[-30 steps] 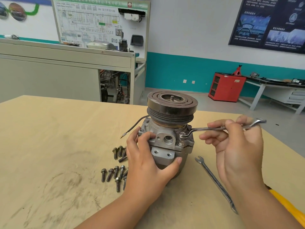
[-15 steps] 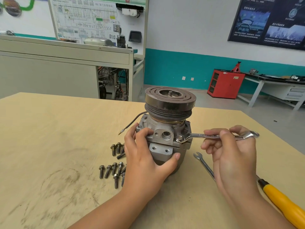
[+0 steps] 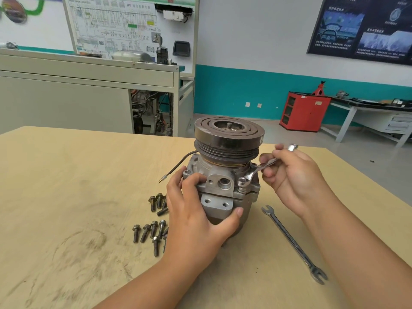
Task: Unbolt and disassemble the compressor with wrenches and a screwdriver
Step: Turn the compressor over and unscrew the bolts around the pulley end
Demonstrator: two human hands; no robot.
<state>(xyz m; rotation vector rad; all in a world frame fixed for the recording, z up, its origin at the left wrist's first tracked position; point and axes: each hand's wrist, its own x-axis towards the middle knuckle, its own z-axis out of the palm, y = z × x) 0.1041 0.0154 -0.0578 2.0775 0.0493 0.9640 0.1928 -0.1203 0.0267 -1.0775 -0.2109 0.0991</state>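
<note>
In the head view, a grey cast-metal compressor (image 3: pixel 223 182), rough-skinned and capped with a dark, round, grooved steel pulley (image 3: pixel 229 139), is standing upright on the pale, scuffed wooden tabletop (image 3: pixel 66 175), right of its middle. The left hand (image 3: pixel 196 219) is clasping the near-left side of the housing, with its fingers curling over the upper flange and its thumb pressing against the smoother lower body. The right hand (image 3: pixel 294 175) is pinching the shank of a slim, shiny steel wrench (image 3: pixel 265 165) between thumb and curled fingers. The wrench's lower end is sitting on a bright hex bolt (image 3: pixel 242 184) at the right of the flange, while its motion-blurred shank is slanting up toward the far right.

A thin black wire (image 3: pixel 178 163) is curving out leftward from under the pulley and ending in a brass-coloured tip. Dark flanged bolts with threaded shanks (image 3: pixel 151 230) are lying in two loose clusters left of the compressor, partly hidden by the left hand. A long polished double open-ended wrench (image 3: pixel 292 241) is lying flat to the right, apart from the housing. A boxy red metal cabinet (image 3: pixel 305 111) is standing far right against a teal-banded wall.
</note>
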